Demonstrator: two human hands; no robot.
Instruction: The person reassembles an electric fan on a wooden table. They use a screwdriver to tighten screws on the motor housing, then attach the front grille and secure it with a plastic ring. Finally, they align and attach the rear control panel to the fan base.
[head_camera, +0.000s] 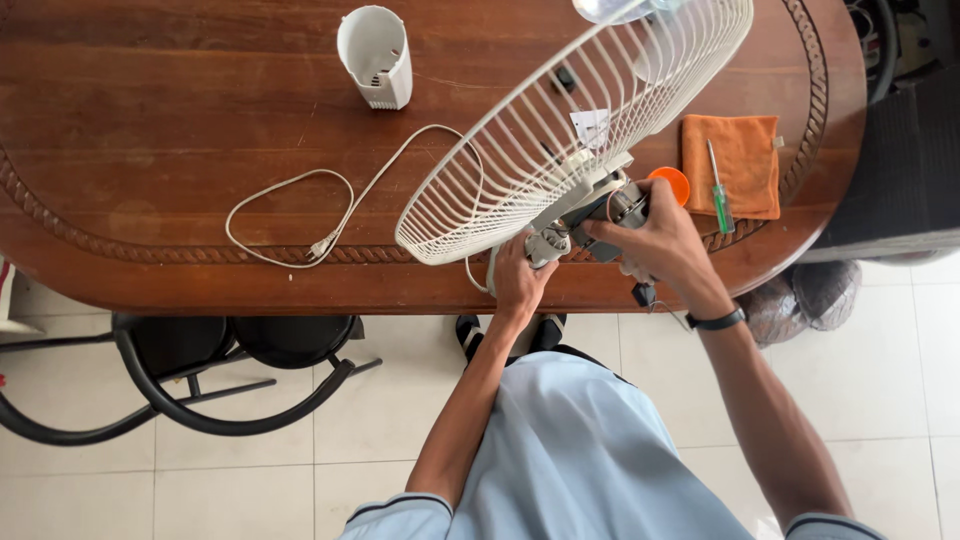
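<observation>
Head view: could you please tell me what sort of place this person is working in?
Probably a room in a home, not a workshop: a carved oval wooden table on a white tiled floor, a black chair beside it, and a household fan's wire guard being handled.

One view only, from a head-worn camera. It looks almost straight down from above the wearer, whose torso fills the near bottom edge. The table spans the far upper half of the frame; tiled floor fills the near lower half. Range is moderate: both forearms show whole, with the left hand and right hand just right of centre. The fan guard runs off the far top edge. No second view shares the scene.
</observation>
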